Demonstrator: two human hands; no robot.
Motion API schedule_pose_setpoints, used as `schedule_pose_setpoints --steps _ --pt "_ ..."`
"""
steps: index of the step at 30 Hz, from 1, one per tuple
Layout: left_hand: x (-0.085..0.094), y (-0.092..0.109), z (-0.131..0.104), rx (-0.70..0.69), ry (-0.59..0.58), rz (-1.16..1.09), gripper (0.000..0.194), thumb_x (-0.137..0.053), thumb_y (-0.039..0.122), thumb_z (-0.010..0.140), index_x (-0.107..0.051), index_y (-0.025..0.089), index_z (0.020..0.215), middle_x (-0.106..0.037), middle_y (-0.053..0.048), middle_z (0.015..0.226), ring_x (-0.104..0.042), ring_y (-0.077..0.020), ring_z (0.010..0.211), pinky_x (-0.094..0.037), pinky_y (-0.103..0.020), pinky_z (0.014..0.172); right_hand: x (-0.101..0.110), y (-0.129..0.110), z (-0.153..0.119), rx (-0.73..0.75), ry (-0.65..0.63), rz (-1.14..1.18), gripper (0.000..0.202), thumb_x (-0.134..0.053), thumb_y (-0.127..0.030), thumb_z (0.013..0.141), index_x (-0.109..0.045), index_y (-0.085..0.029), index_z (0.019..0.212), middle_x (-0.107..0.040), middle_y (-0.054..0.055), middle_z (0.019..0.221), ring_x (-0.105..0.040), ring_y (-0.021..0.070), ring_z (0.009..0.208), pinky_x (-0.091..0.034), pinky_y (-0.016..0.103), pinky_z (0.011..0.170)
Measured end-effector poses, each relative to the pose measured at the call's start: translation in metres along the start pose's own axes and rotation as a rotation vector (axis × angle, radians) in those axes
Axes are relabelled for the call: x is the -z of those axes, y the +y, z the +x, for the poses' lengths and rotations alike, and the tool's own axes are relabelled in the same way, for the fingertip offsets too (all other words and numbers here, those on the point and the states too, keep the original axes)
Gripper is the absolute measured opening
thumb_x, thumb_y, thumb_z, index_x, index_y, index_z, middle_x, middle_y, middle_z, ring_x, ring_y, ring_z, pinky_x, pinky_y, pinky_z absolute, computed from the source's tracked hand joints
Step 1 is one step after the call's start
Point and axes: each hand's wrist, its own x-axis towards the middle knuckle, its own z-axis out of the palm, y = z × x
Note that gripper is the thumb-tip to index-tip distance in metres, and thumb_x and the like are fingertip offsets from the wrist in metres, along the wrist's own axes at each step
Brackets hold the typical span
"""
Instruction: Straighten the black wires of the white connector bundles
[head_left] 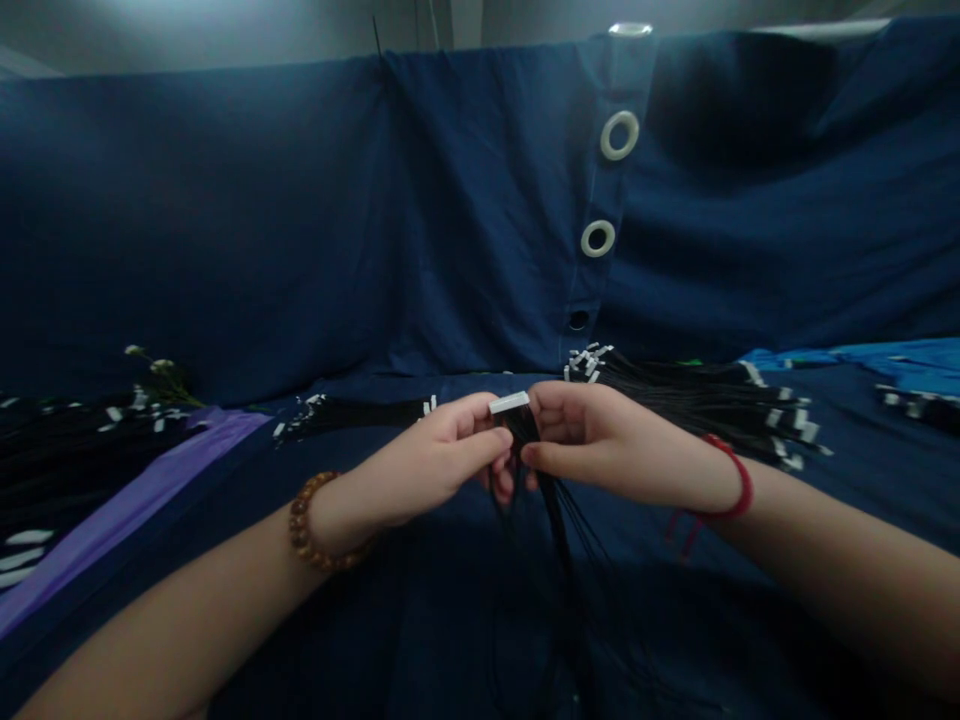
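A wire harness (556, 530) of thin black wires with a white connector (509, 403) at its top is held up between my hands. My left hand (457, 445) is closed, thumb and fingers gripping the wires just under the connector's left end. From the other side my right hand (592, 435) pinches the wires below the connector's right end. The loose wires hang down toward the bottom of the view, where they blur into the dark cloth. My curled fingers partly hide the wires near the connector.
Behind my hands lie bundles of black wires with white connectors, one at centre left (367, 412) and a larger one at right (697, 400). More wires (67, 450) lie at far left by a purple strip (150, 495). A dark blue curtain (300, 220) with ringed holes hangs behind.
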Motion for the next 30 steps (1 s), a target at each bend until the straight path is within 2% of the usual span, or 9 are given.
schedule_pose_setpoints --steps 4,9,15,20,24,27,30 --pt "0.003 0.001 -0.003 0.046 -0.09 -0.014 0.008 -0.042 0.019 0.084 -0.045 0.014 0.09 -0.061 -0.005 0.076 -0.05 -0.007 0.05 -0.044 -0.021 0.051 0.003 -0.002 0.003 -0.011 -0.1 0.098 0.012 -0.054 -0.015 0.075 -0.043 -0.016 0.078 -0.058 0.001 0.068 -0.06 0.0137 0.067 -0.049 0.028 0.064" --pt "0.005 0.005 -0.007 0.102 -0.158 0.024 0.006 -0.046 0.02 0.084 -0.043 0.015 0.086 -0.053 0.004 0.054 -0.05 -0.0076 0.047 -0.044 -0.019 0.049 0.008 -0.003 0.004 -0.048 -0.147 0.104 0.017 -0.06 -0.023 0.075 -0.048 -0.013 0.08 -0.06 0.002 0.069 -0.057 0.0112 0.06 -0.047 0.024 0.057" --pt "0.003 0.007 -0.006 0.098 -0.055 0.101 0.019 -0.056 0.028 0.079 -0.045 0.016 0.089 -0.052 0.006 0.053 -0.05 -0.0086 0.044 -0.047 -0.021 0.047 0.014 -0.004 0.0 -0.07 -0.111 0.026 0.022 -0.066 -0.023 0.072 -0.049 -0.014 0.083 -0.058 -0.001 0.068 -0.054 0.0087 0.057 -0.046 0.021 0.054" --pt "0.003 0.005 -0.004 0.089 -0.02 0.115 0.018 -0.058 0.027 0.077 -0.047 0.015 0.087 -0.054 0.005 0.058 -0.054 -0.0088 0.046 -0.047 -0.02 0.046 0.02 -0.007 -0.002 -0.103 -0.119 -0.032 0.02 -0.065 -0.015 0.072 -0.048 -0.013 0.082 -0.057 -0.002 0.065 -0.056 0.0089 0.056 -0.047 0.02 0.053" --pt "0.004 0.005 -0.003 0.092 0.006 0.11 0.019 -0.06 0.025 0.076 -0.047 0.015 0.085 -0.055 0.004 0.065 -0.055 -0.0076 0.046 -0.047 -0.019 0.045 0.022 -0.007 0.002 -0.088 -0.143 -0.011 0.018 -0.065 -0.02 0.074 -0.049 -0.013 0.078 -0.056 -0.003 0.062 -0.056 0.0088 0.055 -0.046 0.02 0.052" --pt "0.005 0.004 -0.002 0.05 0.039 0.077 0.014 -0.057 0.023 0.079 -0.047 0.014 0.082 -0.053 0.005 0.057 -0.055 -0.008 0.046 -0.047 -0.02 0.047 0.024 -0.005 0.005 -0.064 -0.136 0.02 0.016 -0.062 -0.024 0.077 -0.05 -0.012 0.077 -0.055 -0.003 0.061 -0.055 0.0082 0.054 -0.046 0.019 0.052" --pt "0.007 0.004 -0.002 -0.041 0.091 -0.051 0.009 -0.05 0.023 0.083 -0.046 0.015 0.083 -0.051 0.005 0.052 -0.052 -0.0081 0.045 -0.049 -0.021 0.048 0.026 -0.004 0.005 -0.054 -0.12 0.086 0.014 -0.057 -0.024 0.081 -0.05 -0.012 0.082 -0.056 -0.003 0.063 -0.055 0.0072 0.053 -0.047 0.019 0.052"
